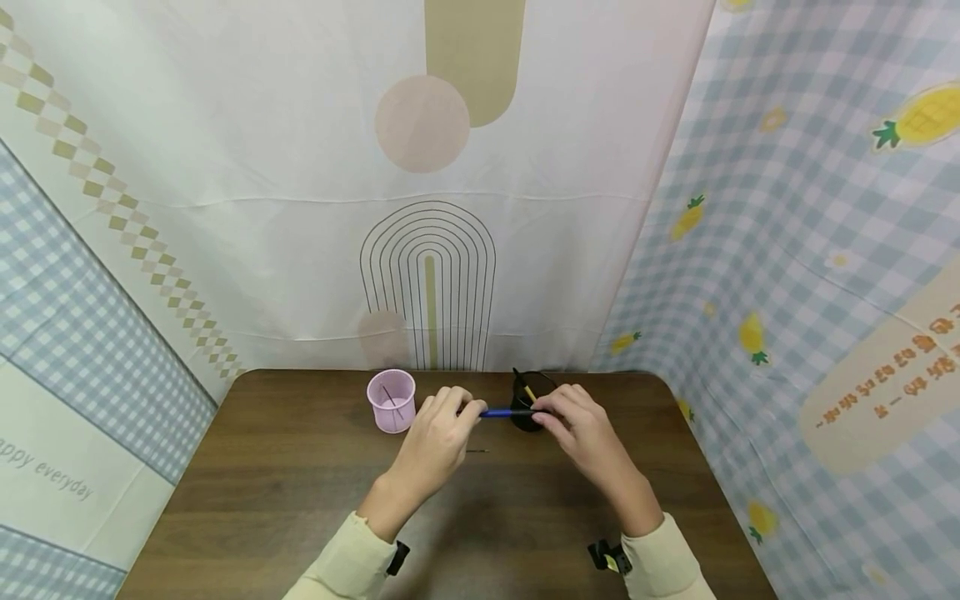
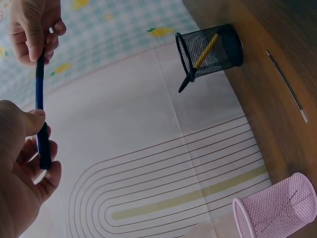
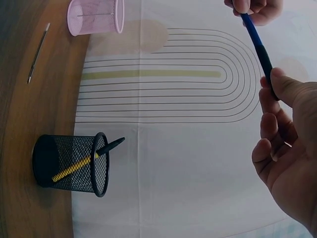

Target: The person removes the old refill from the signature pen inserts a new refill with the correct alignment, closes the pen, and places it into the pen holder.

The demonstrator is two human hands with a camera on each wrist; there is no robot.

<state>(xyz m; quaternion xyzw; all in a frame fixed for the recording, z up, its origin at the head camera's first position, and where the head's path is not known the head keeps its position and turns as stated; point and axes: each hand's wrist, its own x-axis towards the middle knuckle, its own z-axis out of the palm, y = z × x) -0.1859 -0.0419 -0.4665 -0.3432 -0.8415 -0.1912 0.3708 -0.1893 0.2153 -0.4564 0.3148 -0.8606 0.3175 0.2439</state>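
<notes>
A blue pen with a black grip section [image 1: 498, 413] is held level in the air between both hands. My left hand [image 1: 437, 437] pinches its blue end, and my right hand [image 1: 588, 433] pinches the black end between thumb and fingers. In the right wrist view, the blue barrel [image 3: 252, 32] runs into the black grip, whose tip is partly hidden by the fingers. Below the hands, a thin pen refill [image 2: 287, 85] lies on the table. Behind my right hand stands a black mesh pen cup [image 3: 69, 148] holding a yellow and black pen [image 3: 84, 166].
A pink mesh cup [image 1: 392, 417] stands left of my left hand, with a thin dark refill [image 3: 94, 15] inside. The brown wooden table [image 1: 300, 500] reaches back to a printed cloth [image 1: 300, 275]. A checked cloth [image 1: 787, 350] hangs along the right side.
</notes>
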